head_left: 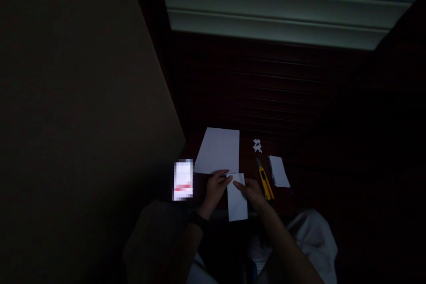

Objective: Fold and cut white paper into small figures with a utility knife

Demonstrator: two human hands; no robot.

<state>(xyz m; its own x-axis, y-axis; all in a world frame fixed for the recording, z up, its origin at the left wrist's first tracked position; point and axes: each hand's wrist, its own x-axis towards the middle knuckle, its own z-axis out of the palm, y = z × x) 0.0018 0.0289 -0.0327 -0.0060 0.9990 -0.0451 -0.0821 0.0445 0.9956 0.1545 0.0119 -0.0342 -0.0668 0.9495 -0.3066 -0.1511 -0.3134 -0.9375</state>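
Note:
A narrow white strip of folded paper [237,199] hangs over the near edge of the small dark table, held near its top by both hands. My left hand [217,188] pinches its left edge, the thumb on top. From the other side my right hand [253,191] grips the right edge, its thumb lying on the paper and the other fingers behind. Just beyond lies a larger white sheet stack [218,151]. To the right of my right hand rests a yellow utility knife [265,183], its blade end pointing away from me.
Small white paper scraps [257,146] lie behind the knife. At the right edge sits a small stack of white paper [279,171]. A lit, blurred-out screen [183,180] is at the left. A wall [83,97] rises on the left, and pale slats [282,4] stand ahead. The room is dim.

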